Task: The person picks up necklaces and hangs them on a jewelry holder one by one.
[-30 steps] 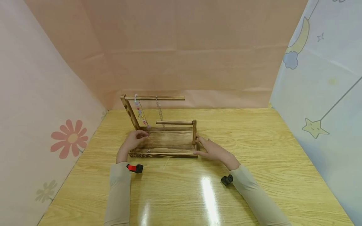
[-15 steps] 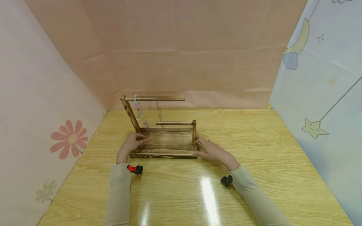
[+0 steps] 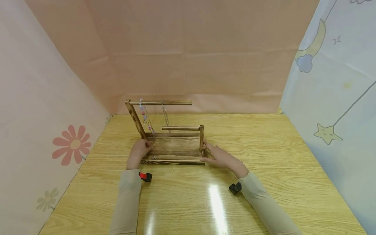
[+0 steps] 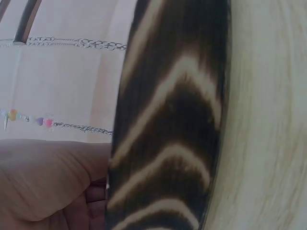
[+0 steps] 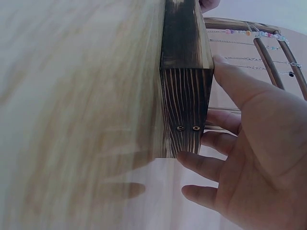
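A dark-grained wooden jewelry stand [image 3: 176, 162] has a shallow tray, a tall upright at left and a shorter one at right, each with a crossbar. My left hand [image 3: 139, 152] is over the tray's left end with fingers bent. A thin orange line shows at its fingertips; the front board hides them in the left wrist view, so I cannot tell what they hold. My right hand [image 3: 218, 156] touches the stand's right end, thumb at the front top edge and fingers spread along the side. From the tall crossbar hang a beaded necklace [image 3: 144, 114] and a silver chain [image 3: 165, 114].
The stand rests on a light wood table [image 3: 264, 189]. A small shiny piece [image 3: 154, 157] lies near the tray's front edge. Beyond the table is a plain peach backdrop [image 3: 188, 65]. Printed white panels [image 3: 337, 98] close in the sides.
My left hand and forearm have shifted slightly to the right, and its fingers have drawn closer together. My right hand and the stand stay put.
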`<action>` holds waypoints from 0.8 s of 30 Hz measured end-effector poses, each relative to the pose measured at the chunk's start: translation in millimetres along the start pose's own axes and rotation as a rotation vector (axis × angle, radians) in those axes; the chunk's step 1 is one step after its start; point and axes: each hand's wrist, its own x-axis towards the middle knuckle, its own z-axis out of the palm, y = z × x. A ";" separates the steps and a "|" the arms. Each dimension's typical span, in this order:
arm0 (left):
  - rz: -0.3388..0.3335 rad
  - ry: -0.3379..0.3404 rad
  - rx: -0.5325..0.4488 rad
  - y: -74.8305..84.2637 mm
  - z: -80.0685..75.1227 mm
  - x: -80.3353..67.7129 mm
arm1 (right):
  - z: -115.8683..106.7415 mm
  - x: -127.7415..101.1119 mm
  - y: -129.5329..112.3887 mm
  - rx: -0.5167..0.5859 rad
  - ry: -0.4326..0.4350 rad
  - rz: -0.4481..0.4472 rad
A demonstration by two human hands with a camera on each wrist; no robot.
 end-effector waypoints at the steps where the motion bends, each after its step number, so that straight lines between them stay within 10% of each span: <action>1: -0.004 0.001 0.009 0.2 0.4 -0.3 | 0.0 0.0 0.0 0.000 0.000 -0.001; 24: -0.113 0.056 0.052 7.1 10.0 -1.8 | -0.7 -0.5 -0.2 -0.001 -0.002 -0.006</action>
